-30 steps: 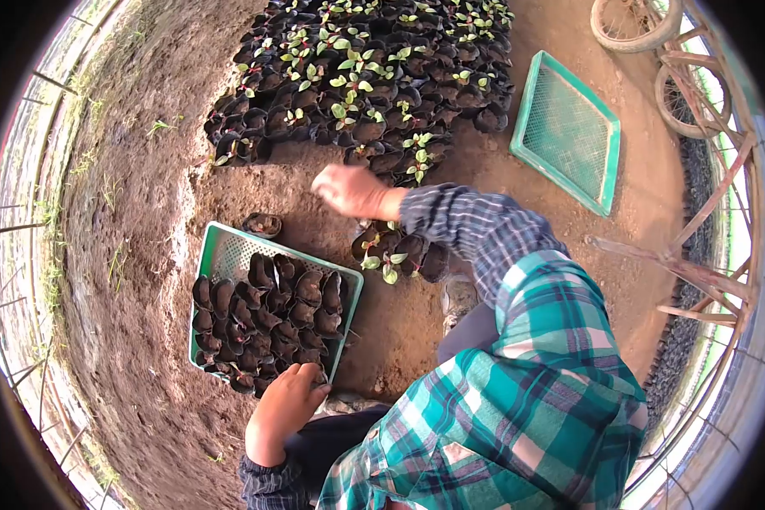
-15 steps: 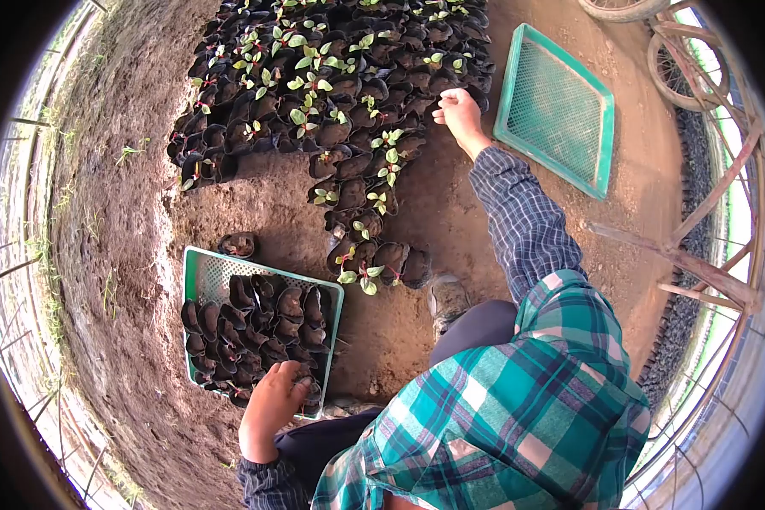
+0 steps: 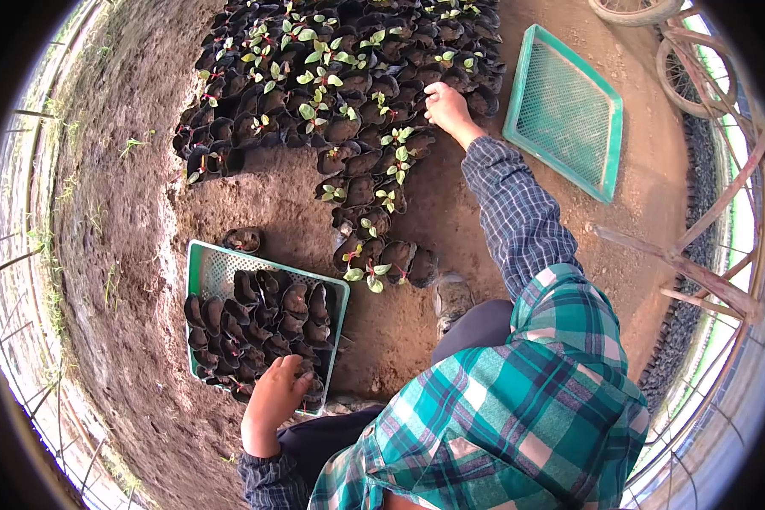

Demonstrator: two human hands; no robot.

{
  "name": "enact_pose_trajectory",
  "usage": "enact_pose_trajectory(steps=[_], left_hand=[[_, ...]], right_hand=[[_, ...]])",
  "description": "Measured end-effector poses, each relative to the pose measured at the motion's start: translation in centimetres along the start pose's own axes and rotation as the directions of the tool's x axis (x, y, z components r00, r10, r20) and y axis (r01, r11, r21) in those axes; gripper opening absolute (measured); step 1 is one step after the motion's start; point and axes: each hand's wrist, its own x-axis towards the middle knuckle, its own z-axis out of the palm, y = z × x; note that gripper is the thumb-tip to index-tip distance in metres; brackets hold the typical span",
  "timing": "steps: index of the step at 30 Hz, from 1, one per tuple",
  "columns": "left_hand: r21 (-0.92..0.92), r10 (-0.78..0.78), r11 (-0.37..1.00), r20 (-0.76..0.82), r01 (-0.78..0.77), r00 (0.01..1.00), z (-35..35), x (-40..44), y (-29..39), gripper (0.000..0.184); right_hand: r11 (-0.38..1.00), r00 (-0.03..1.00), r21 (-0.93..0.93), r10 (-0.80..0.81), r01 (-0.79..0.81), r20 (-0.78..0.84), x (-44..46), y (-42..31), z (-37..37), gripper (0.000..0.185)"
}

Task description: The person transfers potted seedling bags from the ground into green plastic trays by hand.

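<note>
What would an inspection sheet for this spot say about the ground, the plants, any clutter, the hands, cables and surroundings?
Surface: bare, uneven brown soil.
Job's things: green tray holding soil-filled black pots; a lone pot outside its far edge; a large pot block beyond, many pots bearing seedlings.
Clutter: mesh tray on the ground, right of the block.
Hands: left hand over pots at the tray's near edge; right hand at the block's right side, grip unclear.
Cables: nothing seen.
Surroundings: spoked wheels and wooden framework at right; sparse grass at left.
</note>
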Motion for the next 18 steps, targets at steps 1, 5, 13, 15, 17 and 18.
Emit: enact_pose_trajectory(steps=[1,5,13,15,17,18], left_hand=[[0.003,0.0,1.0,0.002,0.0,1.0,0.0,0.0,-0.1,0.036],[-0.005,0.015,1.0,-0.002,-0.015,1.0,-0.3,-0.2,0.1,0.037],[0.035,0.097,0.995,-0.029,-0.096,0.995,-0.2,-0.3,0.1,0.036],[0.059,0.122,0.991,-0.02,-0.121,0.992,-0.1,-0.4,-0.2,0.036],[0.047,0.105,0.993,-0.021,-0.104,0.994,0.0,-0.8,-0.1,0.036],[0.048,0.107,0.993,-0.031,-0.105,0.994,-0.1,-0.8,0.1,0.036]], right_hand=[[1.0,0.999,-0.015,-0.023,0.023,-0.032,0.2,0.6,-0.1,0.026],[0.988,0.99,-0.11,-0.117,0.108,-0.075,0.3,1.4,-0.7,0.026],[0.753,0.973,-0.617,-0.2,0.227,0.113,-4.0,-3.3,-1.6,0.029],[0.695,0.952,-0.659,-0.281,0.288,0.119,-3.3,-2.7,-1.1,0.023],[0.659,0.944,-0.686,-0.302,0.31,0.136,-3.4,-1.9,-0.2,0.017],[0.645,0.944,-0.701,-0.302,0.304,0.132,-2.9,-2.0,-0.2,0.015]])
